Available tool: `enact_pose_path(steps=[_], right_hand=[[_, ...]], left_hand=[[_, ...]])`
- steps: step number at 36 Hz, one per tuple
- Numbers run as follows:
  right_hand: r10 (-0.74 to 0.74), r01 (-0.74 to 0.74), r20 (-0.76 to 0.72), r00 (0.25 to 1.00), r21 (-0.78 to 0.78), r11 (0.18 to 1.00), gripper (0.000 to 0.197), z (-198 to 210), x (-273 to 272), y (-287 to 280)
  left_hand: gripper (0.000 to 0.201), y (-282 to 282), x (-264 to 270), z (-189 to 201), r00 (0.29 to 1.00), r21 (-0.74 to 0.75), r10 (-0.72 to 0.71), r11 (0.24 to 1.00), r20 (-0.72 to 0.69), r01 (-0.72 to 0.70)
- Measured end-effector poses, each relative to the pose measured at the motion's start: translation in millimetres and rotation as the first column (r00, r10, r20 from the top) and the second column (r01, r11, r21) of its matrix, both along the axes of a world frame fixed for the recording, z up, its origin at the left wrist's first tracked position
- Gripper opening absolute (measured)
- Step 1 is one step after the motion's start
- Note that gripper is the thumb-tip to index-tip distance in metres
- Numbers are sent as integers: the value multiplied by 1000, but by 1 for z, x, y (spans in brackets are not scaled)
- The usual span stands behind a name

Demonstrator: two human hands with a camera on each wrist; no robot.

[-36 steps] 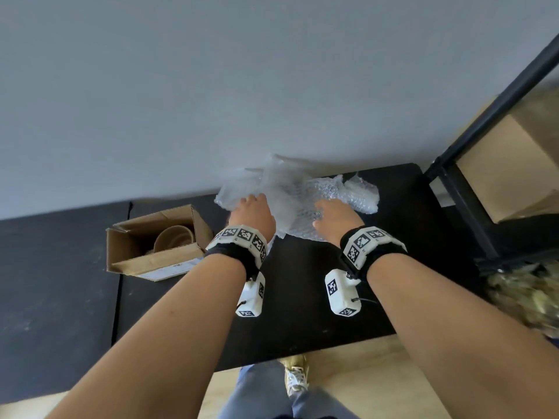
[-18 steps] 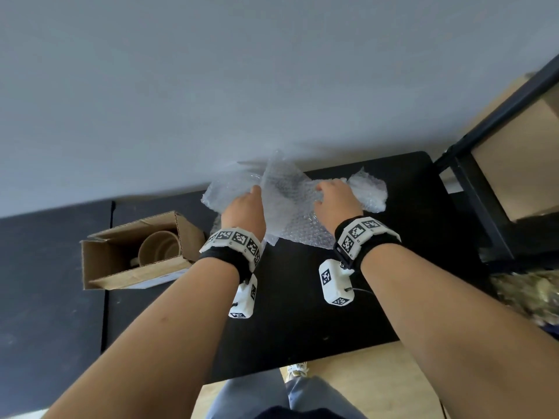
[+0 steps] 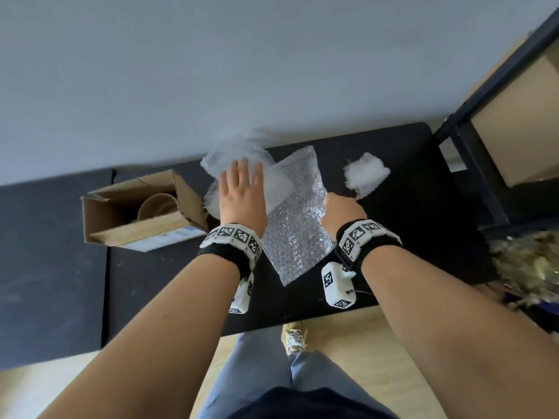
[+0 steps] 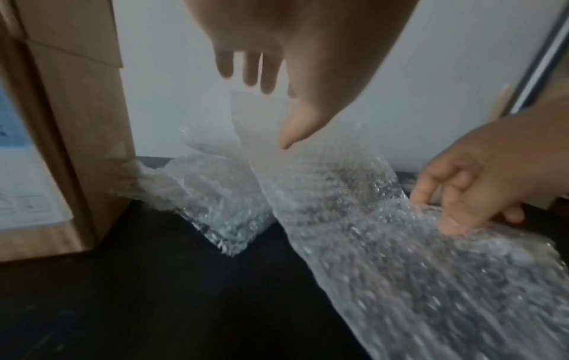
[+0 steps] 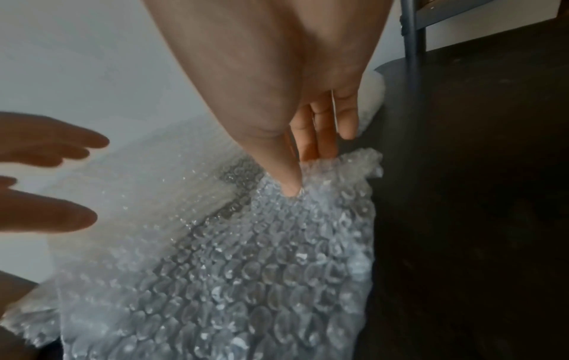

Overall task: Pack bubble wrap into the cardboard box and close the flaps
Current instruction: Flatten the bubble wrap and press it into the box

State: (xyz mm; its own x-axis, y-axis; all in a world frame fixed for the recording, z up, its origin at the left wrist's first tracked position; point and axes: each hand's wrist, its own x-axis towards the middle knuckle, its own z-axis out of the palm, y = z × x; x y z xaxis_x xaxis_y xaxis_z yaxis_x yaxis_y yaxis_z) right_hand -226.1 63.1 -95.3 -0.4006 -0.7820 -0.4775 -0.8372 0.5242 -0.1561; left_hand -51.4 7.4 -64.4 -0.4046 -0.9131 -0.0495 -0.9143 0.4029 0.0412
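An open cardboard box [image 3: 136, 234] lies at the left of the black table [image 3: 408, 237], with a brown paper cup [image 3: 157, 204] inside. My right hand [image 3: 335, 207] pinches the right edge of a bubble wrap sheet [image 3: 296, 228] between thumb and fingers [image 5: 292, 187], and the sheet [image 5: 246, 268] hangs lifted toward me. With straight, spread fingers and holding nothing, my left hand [image 3: 242, 179] hovers over a second crumpled piece of bubble wrap [image 3: 223, 158] beside the box. In the left wrist view the left fingers [image 4: 255, 70] are above that piece [image 4: 215, 194], apart from it.
A small white wad [image 3: 366, 173] lies on the table to the right of the sheet. A black shelf frame [image 3: 472, 176] with cardboard [image 3: 514, 131] stands at the far right. A pale wall runs along the back edge of the table.
Both hands were gripping the bubble wrap pile. Now the right hand has pulled one sheet out toward me, the left hand has let go and opened, and the white wad lies apart.
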Motion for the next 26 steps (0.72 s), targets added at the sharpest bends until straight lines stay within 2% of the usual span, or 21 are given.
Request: enact_pose_path(steps=[3,6,8,11,15,19,22,26], right_hand=[[-45,45,52,998,6,999,35,-1,3,15],[-75,75,76,994,8,997,39,1,5,30],[-89,91,86,992,-11,996,40,0,8,40],[-63,74,86,994,-134,988,35,-2,11,54],[40,-9,124,991,-239,971,35,-4,17,68],[63,-37,174,983,-147,988,40,-8,25,84],[158,-151,143,977,-61,987,57,-13,31,102],[233,-231,91,968,-33,972,72,-18,32,123]], left_hand=[[80,20,0,1,995,-13,-96,995,40,96],[58,41,-1,-1,977,15,-211,977,-30,211],[45,55,0,-9,970,149,-232,959,-76,242],[37,73,3,-25,968,344,-242,905,-66,250],[70,95,16,-45,948,444,-318,849,-2,286],[99,107,32,-54,935,441,-355,841,9,315],[97,117,41,-57,939,441,-344,847,28,297],[70,130,42,-54,949,386,-313,873,-24,297]])
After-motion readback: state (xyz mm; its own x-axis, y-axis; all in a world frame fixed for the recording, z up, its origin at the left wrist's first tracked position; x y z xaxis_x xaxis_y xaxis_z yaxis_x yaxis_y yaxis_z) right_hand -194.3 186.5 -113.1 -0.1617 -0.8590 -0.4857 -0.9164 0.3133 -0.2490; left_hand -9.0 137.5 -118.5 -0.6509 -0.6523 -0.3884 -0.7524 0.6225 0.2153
